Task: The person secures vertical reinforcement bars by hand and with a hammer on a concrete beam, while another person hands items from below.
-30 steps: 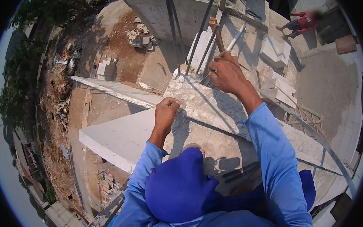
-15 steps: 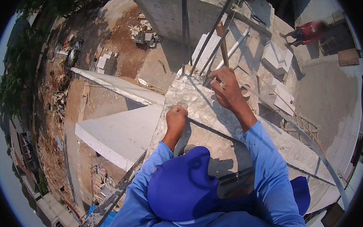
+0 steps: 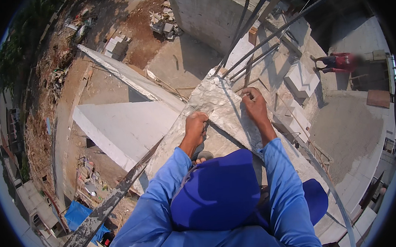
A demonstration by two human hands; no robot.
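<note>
Both of my hands are over the rough, pale concrete corner [image 3: 207, 95] where two wall tops meet. My left hand [image 3: 196, 129] is closed in a fist near the inner angle. To its right and a little farther off, my right hand [image 3: 254, 106] is closed with thumb and fingers pinched at the edge of the right-hand wall top. Whatever either hand holds is too small or hidden. Just beyond the hands, dark rebar rods [image 3: 249, 29] rise from the corner and lean to the right.
White slabs [image 3: 126, 122] jut out on the left above ground far below. White blocks [image 3: 303, 80] lie to the right. A person in red [image 3: 340, 62] is at far right. A weathered beam [image 3: 108, 213] runs at lower left, near a blue tarp [image 3: 79, 214].
My right hand has come down and nearer, away from the rebar. My left hand stays closed at the inner corner. The view has shifted, and the rods now lean farther right.
</note>
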